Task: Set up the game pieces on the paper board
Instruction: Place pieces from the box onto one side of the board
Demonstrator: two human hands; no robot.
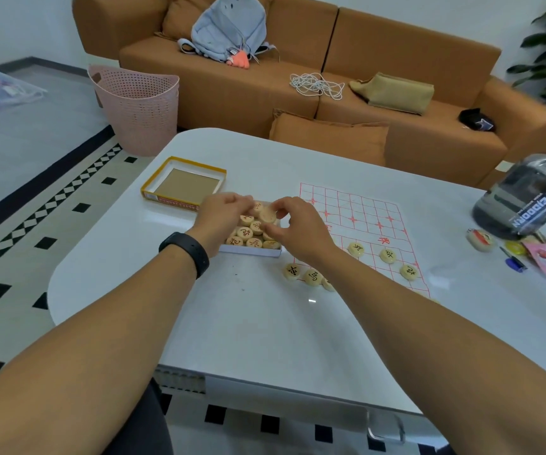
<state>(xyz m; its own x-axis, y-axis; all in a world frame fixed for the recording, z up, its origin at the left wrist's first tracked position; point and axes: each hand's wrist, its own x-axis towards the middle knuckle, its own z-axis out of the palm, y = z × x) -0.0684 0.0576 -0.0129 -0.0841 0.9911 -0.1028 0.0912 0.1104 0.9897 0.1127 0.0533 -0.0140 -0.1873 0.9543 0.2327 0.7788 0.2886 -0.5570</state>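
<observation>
A: Lying nearest, which round pale wooden game pieces (313,277) are out?
B: Several, on the red-gridded paper board (360,224).
A: Beyond?
B: The white open box of pieces (254,236). Right hand (293,226) pinches one disc (268,214) above it; left hand (220,215) curls at the box, grip unclear.

Both forearms extended forward, left hand (222,213) curled, right hand (293,224) fingers (276,208) pinching
</observation>
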